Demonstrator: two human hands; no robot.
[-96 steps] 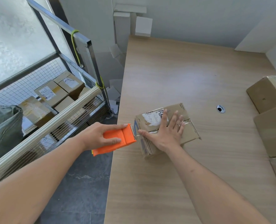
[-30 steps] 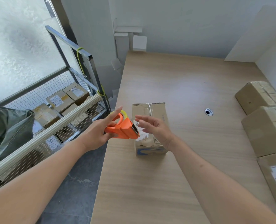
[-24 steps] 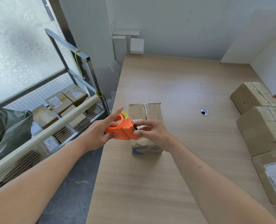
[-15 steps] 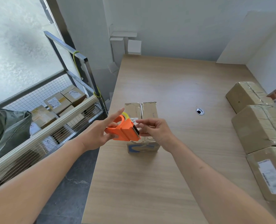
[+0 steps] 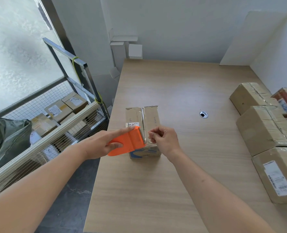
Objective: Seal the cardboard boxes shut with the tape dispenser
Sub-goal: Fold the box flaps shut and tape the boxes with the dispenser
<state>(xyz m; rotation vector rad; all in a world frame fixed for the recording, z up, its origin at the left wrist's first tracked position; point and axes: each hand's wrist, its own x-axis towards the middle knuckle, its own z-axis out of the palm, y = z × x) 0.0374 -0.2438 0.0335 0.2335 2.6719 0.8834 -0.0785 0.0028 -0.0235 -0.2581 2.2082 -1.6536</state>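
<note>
A small cardboard box [image 5: 149, 118] stands near the left edge of the wooden table [image 5: 173, 174], with a clear tape strip along its top seam and a small white label. My left hand [image 5: 104, 143] grips the orange tape dispenser [image 5: 131, 142] at the box's near left top edge, index finger stretched along its upper side. My right hand [image 5: 163, 140] hovers just right of the dispenser's blade, fingers curled and pinching the clear tape end [image 5: 147, 137] over the near end of the box.
Several taped cardboard boxes [image 5: 265, 125] are stacked along the table's right edge. A cable hole [image 5: 203, 114] lies right of the small box. A wire mesh cart [image 5: 55, 118] with parcels stands left of the table, beside a grey bag [image 5: 6, 138].
The dispenser has turned flat and come down against the box's near top edge. My right hand has shifted right of the blade, pinching the tape end.
</note>
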